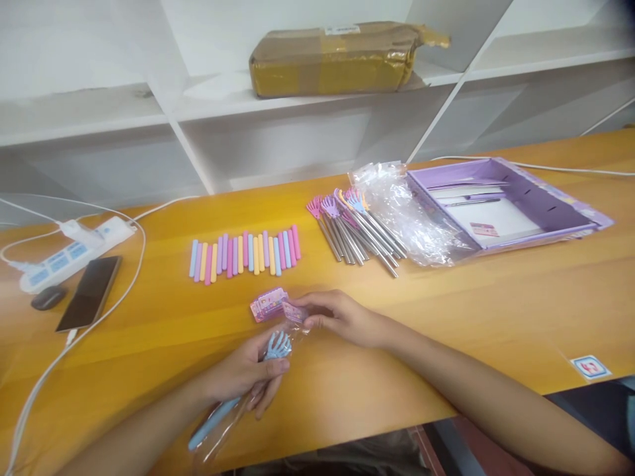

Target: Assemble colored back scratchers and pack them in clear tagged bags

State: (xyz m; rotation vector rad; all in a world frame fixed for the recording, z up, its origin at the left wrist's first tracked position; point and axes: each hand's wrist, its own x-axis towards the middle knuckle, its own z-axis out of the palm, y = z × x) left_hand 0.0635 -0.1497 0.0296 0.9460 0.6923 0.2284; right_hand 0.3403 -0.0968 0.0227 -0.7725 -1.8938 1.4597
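Observation:
My left hand (243, 370) is closed around a light blue back scratcher (278, 345), its claw head pointing away and its handle toward the table's front edge. A clear plastic sleeve (214, 441) encloses the scratcher. My right hand (347, 318) pinches a small printed purple card (294, 313) close to the far end of the sleeve; whether the card is inside it I cannot tell. Just beyond lies a small pile of similar cards (268, 302). Farther back are a row of coloured handles (245, 254) and several claw-headed metal rods (354, 231).
Clear plastic bags (421, 225) lie against a purple box (565, 205) holding cards and a pen. On the left are a power strip (82, 251), a phone (92, 291), a black mouse (48, 297) and white cables. A taped carton (337, 63) rests on the shelf behind.

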